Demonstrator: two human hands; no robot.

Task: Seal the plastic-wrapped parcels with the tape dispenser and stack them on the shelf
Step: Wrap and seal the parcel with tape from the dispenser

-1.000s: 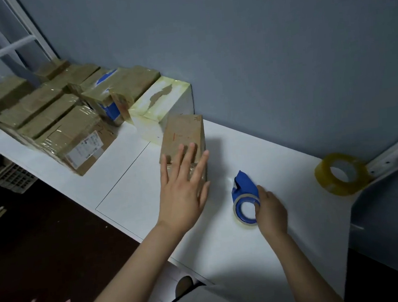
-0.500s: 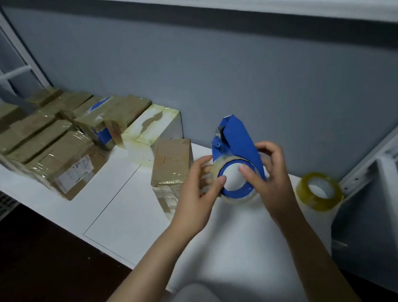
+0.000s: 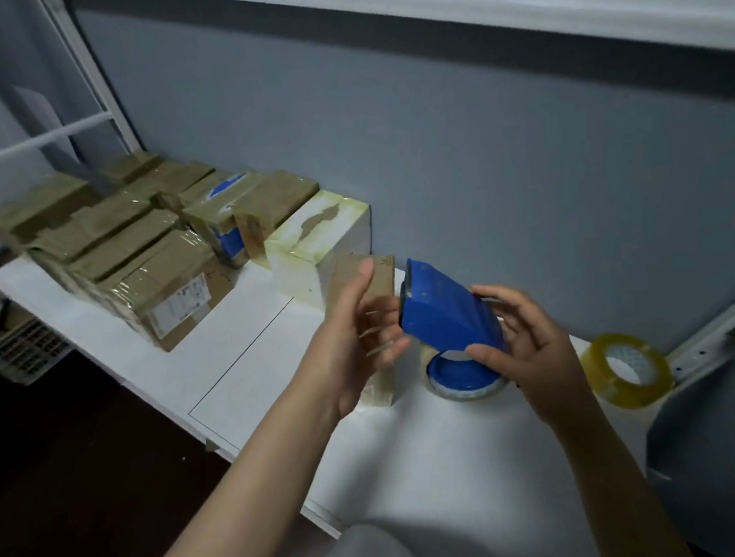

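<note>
Fingers (image 3: 485, 352) of right hand (image 3: 536, 343) curled round dispenser (image 3: 444, 311), held over surface (image 3: 275, 366) near its back edge; left hand (image 3: 349, 342) loose, gripping nothing, just beside dispenser's front, before parcel (image 3: 382, 277).

White shelf (image 3: 249, 368): wrapped parcels (image 3: 151, 270) left, tape roll (image 3: 633, 395) rt.

We have one view only, worn on the head, looking forward and down from close over the blue tape dispenser (image 3: 444, 316), which sits near centre. Left of it taped parcels (image 3: 157, 279) recede; behind it stands the grey wall (image 3: 479, 157).
</note>
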